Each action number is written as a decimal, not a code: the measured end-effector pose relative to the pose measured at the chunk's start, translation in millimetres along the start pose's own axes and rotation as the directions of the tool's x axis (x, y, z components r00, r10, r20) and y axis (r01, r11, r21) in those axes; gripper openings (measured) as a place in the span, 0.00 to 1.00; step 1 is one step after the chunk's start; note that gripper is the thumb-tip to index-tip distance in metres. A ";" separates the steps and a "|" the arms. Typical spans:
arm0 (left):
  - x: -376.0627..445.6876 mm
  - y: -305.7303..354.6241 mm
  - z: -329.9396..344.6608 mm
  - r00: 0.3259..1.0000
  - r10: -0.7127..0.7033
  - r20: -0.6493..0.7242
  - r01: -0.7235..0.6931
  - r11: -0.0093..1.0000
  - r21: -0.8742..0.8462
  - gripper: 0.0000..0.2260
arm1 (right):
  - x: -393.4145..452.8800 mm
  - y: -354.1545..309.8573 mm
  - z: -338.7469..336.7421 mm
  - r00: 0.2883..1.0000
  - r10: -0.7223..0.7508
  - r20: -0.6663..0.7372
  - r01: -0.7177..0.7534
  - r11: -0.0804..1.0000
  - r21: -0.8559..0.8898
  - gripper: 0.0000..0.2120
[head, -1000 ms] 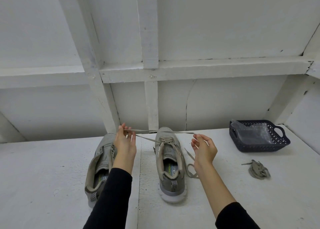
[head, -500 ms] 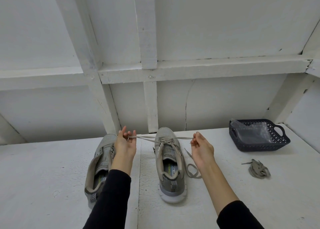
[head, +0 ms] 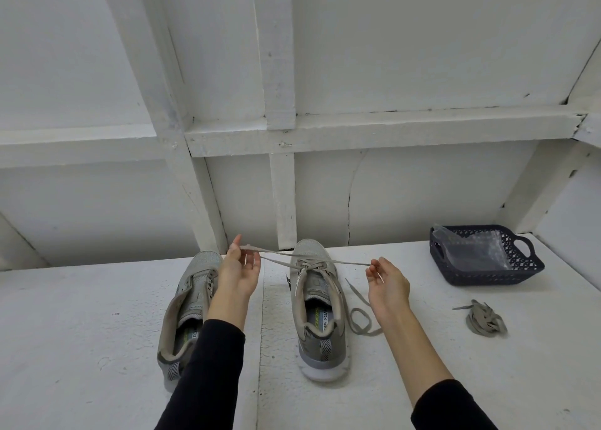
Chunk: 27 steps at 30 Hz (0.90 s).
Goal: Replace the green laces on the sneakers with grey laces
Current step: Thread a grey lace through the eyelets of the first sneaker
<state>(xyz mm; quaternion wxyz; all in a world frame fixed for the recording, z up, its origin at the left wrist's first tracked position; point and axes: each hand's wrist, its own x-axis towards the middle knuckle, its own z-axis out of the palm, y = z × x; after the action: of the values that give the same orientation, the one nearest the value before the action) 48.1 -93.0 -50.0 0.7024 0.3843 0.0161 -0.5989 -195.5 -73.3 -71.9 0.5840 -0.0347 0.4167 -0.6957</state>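
Grey lace point(head: 338, 263) crosses over the right sneaker point(head: 317, 302) on the shelf point(head: 97, 315). The left hand point(head: 239, 271) pinches one end, the right hand point(head: 387, 283) pinches the other. Uneven pulling could draw one end out of its eyelet.

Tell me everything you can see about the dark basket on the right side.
The dark basket is navy blue, apparently plastic, with lattice-pattern walls and a cut-out handle at each end. It sits upright on the white surface, at the far right near the wall. A clear plastic bag lies inside. Neither hand touches it; a bundled lace lies in front of it, apart.
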 end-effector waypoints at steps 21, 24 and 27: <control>-1.6 0.6 0.9 0.999 -0.014 -0.029 0.010 0.993 -0.121 0.10 | 5.9 29.3 -42.2 0.774 -0.346 0.531 0.456 -0.278 -0.846 0.08; 2.4 1.9 -3.5 0.998 -0.012 -0.056 0.006 0.996 -0.092 0.08 | 1.8 17.8 -28.5 0.759 -0.439 0.481 0.529 -0.014 -0.848 0.07; 4.8 -2.5 -4.4 0.994 -0.032 -0.106 0.047 0.989 0.142 0.07 | -3.2 8.8 -13.8 0.717 -0.464 0.520 0.627 0.103 -0.772 0.08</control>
<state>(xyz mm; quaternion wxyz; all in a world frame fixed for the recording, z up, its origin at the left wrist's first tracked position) 49.3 -94.5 -56.7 0.6590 0.4642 0.0168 -0.5915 -195.0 -63.0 -84.9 0.1859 -0.5565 0.6414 -0.4942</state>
